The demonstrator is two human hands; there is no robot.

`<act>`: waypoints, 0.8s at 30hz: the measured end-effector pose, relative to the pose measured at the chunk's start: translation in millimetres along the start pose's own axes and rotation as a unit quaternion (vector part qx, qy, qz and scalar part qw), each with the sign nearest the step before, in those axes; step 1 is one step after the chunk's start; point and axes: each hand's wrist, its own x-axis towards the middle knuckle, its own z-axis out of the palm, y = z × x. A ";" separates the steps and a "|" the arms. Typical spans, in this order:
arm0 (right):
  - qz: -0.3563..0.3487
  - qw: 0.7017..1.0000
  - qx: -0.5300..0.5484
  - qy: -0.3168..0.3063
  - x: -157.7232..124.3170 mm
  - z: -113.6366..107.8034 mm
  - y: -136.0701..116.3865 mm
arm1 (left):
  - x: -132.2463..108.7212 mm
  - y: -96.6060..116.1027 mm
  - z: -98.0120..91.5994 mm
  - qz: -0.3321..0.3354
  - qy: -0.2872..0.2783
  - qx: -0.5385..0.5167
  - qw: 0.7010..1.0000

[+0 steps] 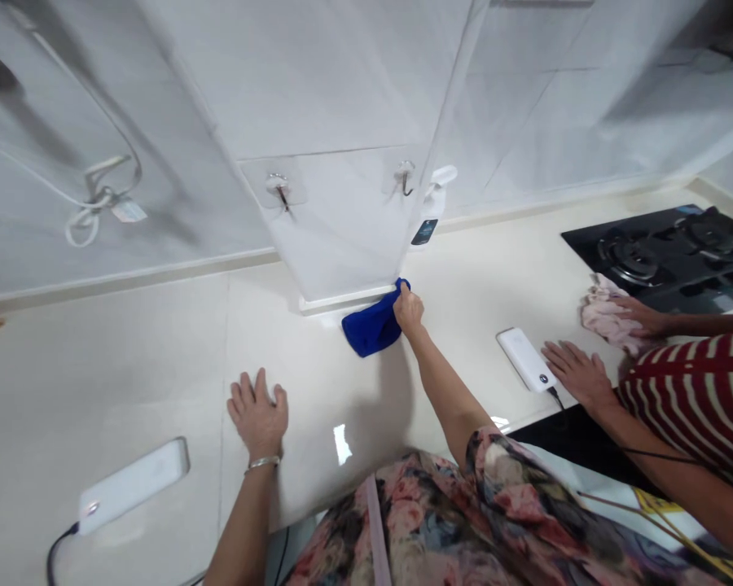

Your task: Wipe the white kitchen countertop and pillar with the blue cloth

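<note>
- Left hand (258, 417) rests palm-down, fingers spread, on the glossy cream countertop (159, 366).
- Right hand (409, 311) grips a blue fabric cloth (370, 327) at the left hand's two o'clock, beside the white square-edged pillar (342, 244).
- White oblong power bank (135, 486): left hand's eight o'clock.

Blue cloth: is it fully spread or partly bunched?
Partly bunched: the right hand grips the blue cloth at a gathered end; the rest fans out.
</note>
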 end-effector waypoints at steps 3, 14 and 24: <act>-0.004 1.000 0.000 0.004 2.4 -4.2 1.9 | -0.3 1.2 -0.1 -0.005 0.001 -0.002 1.000; 0.009 0.998 0.026 0.049 -17.0 6.7 -4.9 | -0.2 2.7 -3.3 -0.006 0.003 0.007 1.000; -0.129 0.989 -0.060 -0.032 9.9 -19.2 38.9 | 0.6 3.2 -3.4 -0.017 -0.009 -0.009 1.000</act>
